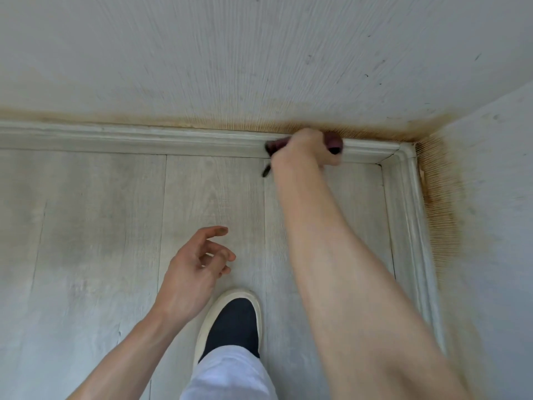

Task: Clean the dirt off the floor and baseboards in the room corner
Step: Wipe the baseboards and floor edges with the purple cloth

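My right hand [307, 150] grips a dark reddish cleaning tool [275, 145], blurred, pressed against the white baseboard [173, 140] close to the room corner [406, 148]. A dark end of the tool shows past my fingers on the right, and a thin dark piece hangs below the hand over the floor. My left hand [196, 272] hovers above the pale wood-look floor [101, 226] with fingers loosely curled, holding nothing. Brownish-orange dirt [360, 129] runs along the wall just above the baseboard and down the right-hand wall beside the side baseboard [409, 212].
My foot in a dark shoe with a white sole [233, 321] stands on the floor below my left hand, with a light trouser leg [230, 376] above it. Grey smudges mark the floor at the left. Textured white walls meet at the upper right.
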Motion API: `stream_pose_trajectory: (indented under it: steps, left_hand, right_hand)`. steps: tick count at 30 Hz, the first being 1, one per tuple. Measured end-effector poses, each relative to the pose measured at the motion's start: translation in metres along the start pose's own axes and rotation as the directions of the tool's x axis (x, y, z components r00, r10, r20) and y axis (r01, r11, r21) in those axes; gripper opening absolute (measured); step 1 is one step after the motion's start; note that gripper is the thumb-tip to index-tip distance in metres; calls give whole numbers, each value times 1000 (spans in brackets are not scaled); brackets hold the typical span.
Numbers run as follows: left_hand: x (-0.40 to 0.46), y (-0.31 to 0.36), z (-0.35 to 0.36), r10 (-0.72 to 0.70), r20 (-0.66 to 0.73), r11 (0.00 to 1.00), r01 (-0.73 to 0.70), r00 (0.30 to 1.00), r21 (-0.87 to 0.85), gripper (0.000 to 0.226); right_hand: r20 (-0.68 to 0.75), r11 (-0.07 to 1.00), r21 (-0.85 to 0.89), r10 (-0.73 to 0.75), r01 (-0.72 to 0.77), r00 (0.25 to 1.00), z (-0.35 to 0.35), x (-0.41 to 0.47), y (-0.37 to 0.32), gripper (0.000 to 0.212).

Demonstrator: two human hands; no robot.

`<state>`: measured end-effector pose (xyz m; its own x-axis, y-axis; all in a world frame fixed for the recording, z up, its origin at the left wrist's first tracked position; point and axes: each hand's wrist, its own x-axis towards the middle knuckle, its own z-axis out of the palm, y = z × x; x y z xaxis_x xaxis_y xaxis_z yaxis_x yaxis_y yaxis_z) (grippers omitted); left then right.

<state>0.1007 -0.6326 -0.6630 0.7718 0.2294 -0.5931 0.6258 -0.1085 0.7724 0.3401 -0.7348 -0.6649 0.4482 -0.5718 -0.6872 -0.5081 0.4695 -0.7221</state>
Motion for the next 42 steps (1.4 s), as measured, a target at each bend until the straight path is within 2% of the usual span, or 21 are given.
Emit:
stream_pose_trajectory:
  steps: [1, 3, 5, 7, 9, 11, 13, 14, 15, 17, 19, 20, 23, 26, 28, 30, 33, 35, 37, 40, 42]
  left_hand:
    - [2, 2, 1, 1, 2, 1000, -1, 1000, 1, 38]
    - [3, 5, 3, 15, 9, 1000, -15, 1000, -11, 37]
    - [3, 6, 2, 33, 7, 999, -33, 999, -8, 37]
    - [4, 7, 5, 32, -3, 999, -32, 999, -15, 39]
    - [7, 8, 8, 37, 2, 999, -37, 999, -35, 39]
    - [11, 8, 13, 65, 44, 998, -64, 997, -10, 39]
    - [16, 7, 19, 105, 107, 992, -112, 989, 59, 38]
    - [20, 5, 21, 131, 149, 983, -148, 980, 111, 37]
    - [23, 4, 24, 167, 185, 965, -200, 968, 172, 35]
    - [32, 0, 27, 299, 226, 859, -365, 927, 359, 38]
    - [42, -2, 30, 361, 308, 656, -474, 881, 588, 52]
    - [45, -2, 33, 327, 356, 557, -483, 875, 676, 59]
    - [51, -4, 34, 144, 417, 348, -440, 898, 828, 68]
    - [50, -10, 29, 75, 417, 305, -419, 906, 855, 71]
    - [51, -12, 28, 86, 411, 332, -415, 908, 847, 70]
    - [51, -15, 29, 120, 397, 380, -412, 910, 828, 70]
    - [53, -20, 30, 130, 396, 379, -414, 909, 827, 71]
    - [52, -20, 29, 116, 407, 372, -420, 906, 828, 72]
    - [54, -19, 29, 126, 403, 373, -420, 906, 827, 72]
    - [53, -20, 30, 116, 406, 375, -419, 906, 827, 73]
    - [54, -20, 29, 121, 402, 384, -416, 908, 824, 73]
  right_hand:
    - [13, 999, 29, 21, -21, 1000, 14, -16, 16, 51]
    - [158, 994, 48, 93, -102, 983, 22, -38, 41, 52]
    - [370, 979, 50, 165, -197, 914, 0, -43, 46, 46]
    - [532, 978, -23, 187, -206, 826, -42, -22, 33, 37]
    - [548, 985, -72, 172, -159, 819, -84, 15, 11, 31]
    - [462, 992, -117, 97, -48, 882, -117, 47, -18, 34]
    - [398, 966, -211, -57, 152, 915, -139, 69, -53, 35]
    - [379, 911, -273, -195, 310, 905, -148, 79, -70, 35]
    - [378, 792, -364, -355, 490, 855, -154, 85, -87, 36]
    - [445, 318, -598, -632, 736, 635, -162, 95, -111, 41]
    - [599, -184, -689, -690, 701, 407, -168, 109, -121, 45]
    - [668, -352, -681, -658, 642, 347, -170, 115, -121, 46]
    - [772, -613, -626, -573, 481, 275, -168, 134, -104, 37]
    - [827, -753, -559, -478, 346, 295, -173, 138, -93, 42]
    - [893, -869, -390, -277, 305, 353, -191, 131, -87, 41]
    - [914, -894, -270, -121, 358, 388, -209, 123, -80, 34]
    - [885, -762, -432, -256, 483, 388, -201, 111, -96, 42]
    - [860, -700, -505, -365, 504, 356, -189, 106, -118, 50]
    - [827, -677, -562, -439, 475, 352, -178, 100, -135, 46]
    - [791, -715, -589, -414, 377, 450, -162, 102, -132, 47]
    - [764, -748, -584, -376, 315, 525, -153, 105, -126, 58]
